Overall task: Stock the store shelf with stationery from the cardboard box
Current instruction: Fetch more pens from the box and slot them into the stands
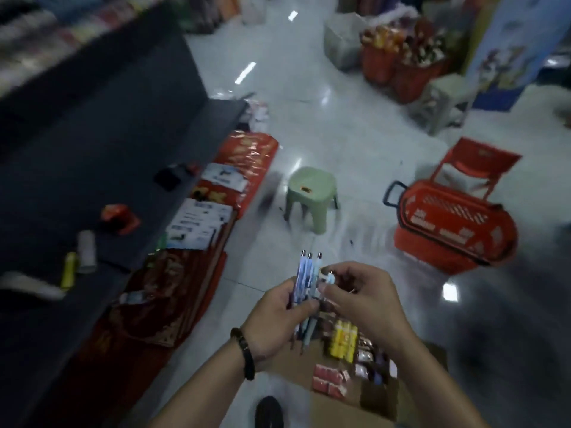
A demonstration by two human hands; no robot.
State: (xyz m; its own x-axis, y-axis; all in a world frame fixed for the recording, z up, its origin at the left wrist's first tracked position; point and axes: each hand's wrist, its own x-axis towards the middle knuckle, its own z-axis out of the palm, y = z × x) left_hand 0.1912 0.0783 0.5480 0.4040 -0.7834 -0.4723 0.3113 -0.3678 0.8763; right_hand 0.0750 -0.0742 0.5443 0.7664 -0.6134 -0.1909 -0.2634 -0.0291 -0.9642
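My left hand grips a bunch of blue and white pens, tips up, above the open cardboard box. My right hand pinches one more pen right beside the bunch. The box holds yellow tubes, red packets and other small stationery. The dark store shelf runs along the left, with a yellow marker, a white roll and a red item lying on it.
Red packaged goods and white boxes lie on the floor along the shelf. A green stool stands ahead, a red shopping basket and red chair to the right. The view is blurred.
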